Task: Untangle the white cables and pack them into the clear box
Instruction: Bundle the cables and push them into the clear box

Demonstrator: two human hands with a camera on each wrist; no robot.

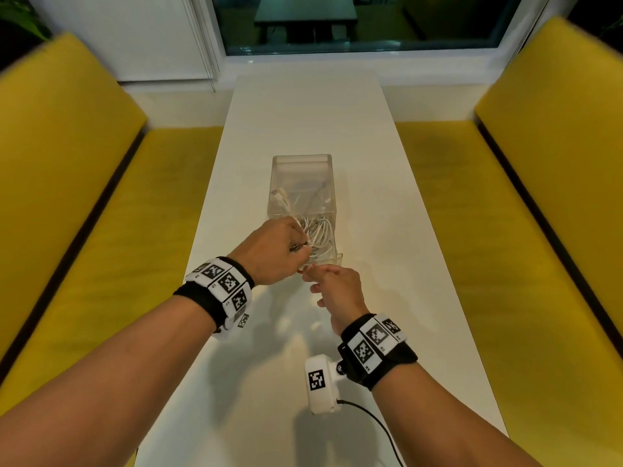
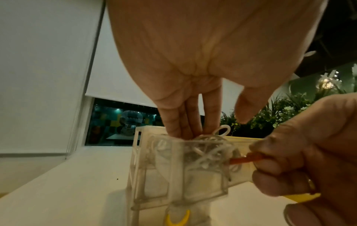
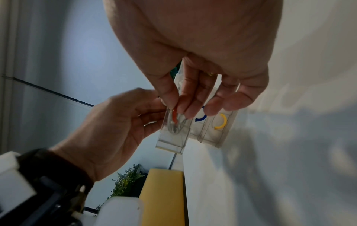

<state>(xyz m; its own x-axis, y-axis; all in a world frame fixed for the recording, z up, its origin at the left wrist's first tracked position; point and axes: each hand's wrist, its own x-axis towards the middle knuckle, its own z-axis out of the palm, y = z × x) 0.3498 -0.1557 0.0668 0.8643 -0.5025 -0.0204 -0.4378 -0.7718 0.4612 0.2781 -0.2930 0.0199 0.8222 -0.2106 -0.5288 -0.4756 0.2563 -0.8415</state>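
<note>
The clear box (image 1: 332, 183) stands mid-table, lengthwise away from me, with white cables (image 1: 320, 232) coiled in its near end. My left hand (image 1: 276, 251) reaches into that end; in the left wrist view its fingers (image 2: 181, 122) run straight down onto the cables (image 2: 222, 131), thumb apart, fingertips hidden behind the box wall (image 2: 154, 168). My right hand (image 1: 332, 284) is at the box's near edge and pinches a small red handle (image 2: 245, 159) between thumb and forefinger. In the right wrist view that red handle (image 3: 174, 116) belongs to the compartment that sticks out furthest.
Blue (image 3: 201, 119) and yellow (image 3: 221, 122) curved handles mark the box's two other compartments (image 3: 220, 137). The narrow white table (image 1: 371, 146) runs between two yellow benches (image 1: 101, 214) toward a window. A black cord (image 1: 377, 423) trails from my right wrist camera.
</note>
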